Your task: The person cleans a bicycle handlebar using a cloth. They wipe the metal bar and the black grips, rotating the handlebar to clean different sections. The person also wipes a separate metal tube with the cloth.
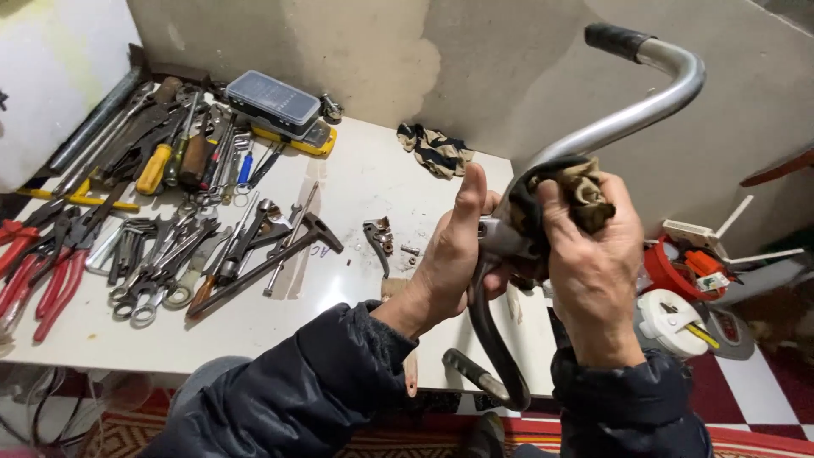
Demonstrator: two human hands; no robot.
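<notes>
A curved silver bicycle handlebar (632,119) with a black grip at its far end rises to the upper right. My left hand (454,254) grips its clamp and the black brake lever (496,339) that hangs below it. My right hand (589,263) presses a beige and black rag (577,191) around the bar just above the clamp. Both hands are held over the right edge of the white table (356,178).
Many hand tools lie on the table's left: red-handled pliers (38,276), wrenches (153,271), screwdrivers (174,157), a hammer (271,259). A clear parts box (275,100) stands at the back, a second rag (437,148) and a loose brake lever (377,237) mid-table. Tape rolls and clutter (687,314) lie right.
</notes>
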